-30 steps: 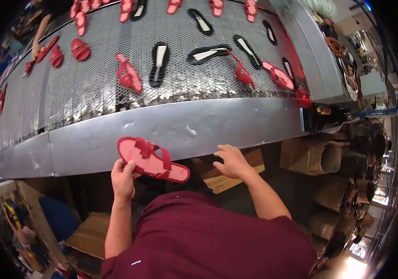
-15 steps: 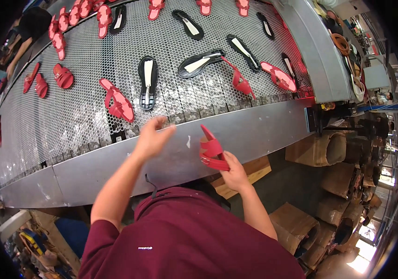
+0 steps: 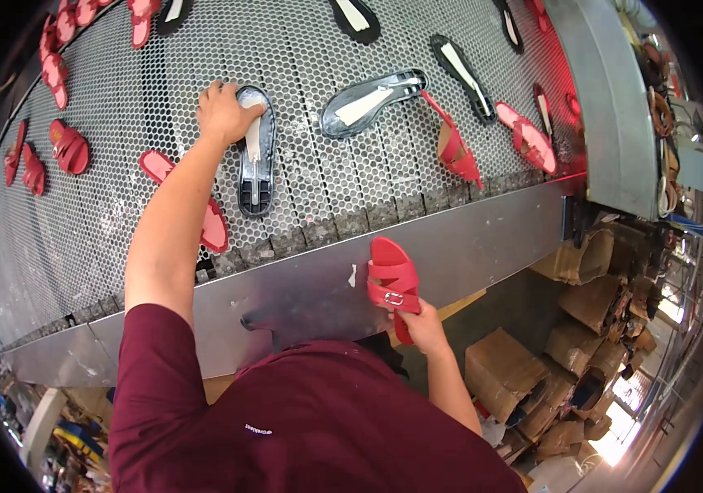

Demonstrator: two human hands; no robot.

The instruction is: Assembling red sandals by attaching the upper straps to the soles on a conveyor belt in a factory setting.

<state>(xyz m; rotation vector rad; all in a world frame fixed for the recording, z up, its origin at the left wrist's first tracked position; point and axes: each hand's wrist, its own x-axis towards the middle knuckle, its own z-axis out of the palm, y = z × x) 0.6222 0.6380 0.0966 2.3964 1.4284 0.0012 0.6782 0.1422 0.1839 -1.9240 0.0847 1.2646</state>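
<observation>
My right hand (image 3: 424, 327) grips a red slide sandal (image 3: 392, 275) by its heel end, its toe pointing away from me. The sandal has crossed straps and a silver buckle, and it is held over the metal front edge. My left hand (image 3: 226, 115) reaches over the mesh belt to a black shoe sole (image 3: 256, 168) with a pale strip down its middle. Its thumb lies across the sole's far end while the fingers are apart at the left side; the sole still rests on the belt. Under my left forearm a red sandal (image 3: 214, 226) is partly hidden.
More black soles, one lying aslant (image 3: 359, 107), and red sandals (image 3: 456, 152) lie across the mesh belt (image 3: 310, 177). A grey metal housing (image 3: 614, 123) glowing red stands at the right. Cardboard boxes (image 3: 506, 374) sit on the floor at lower right.
My left hand has moved forward from the belt's near edge to the black sole. My right hand has turned the red sandal so its straps and buckle face up.
</observation>
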